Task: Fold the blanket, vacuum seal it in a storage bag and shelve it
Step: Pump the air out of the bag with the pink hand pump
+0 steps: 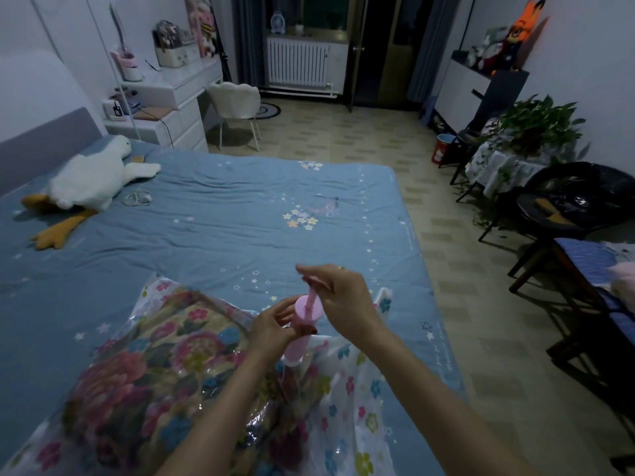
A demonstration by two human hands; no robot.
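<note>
On near edge of bed (223, 207): folded blanket (144, 365) lying inside storage bag (357, 400). Left hand (271, 331) gripping pink pump (304, 324) barrel, likely steadying it upright over bag's valve. Right hand (340, 300) pinching plunger handle, apparently pumping air out. Plush goose (92, 180) lying far left.

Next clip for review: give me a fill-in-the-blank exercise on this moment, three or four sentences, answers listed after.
1. The left hand grips the barrel of the pink ____, which stands upright on the storage bag.
2. The right hand pinches the pump's ____.
3. The floral blanket lies inside the clear bag on the ____ bedsheet.
4. The white plush goose lies near the ____ of the bed.

Answers: pump; handle; blue; headboard
</note>
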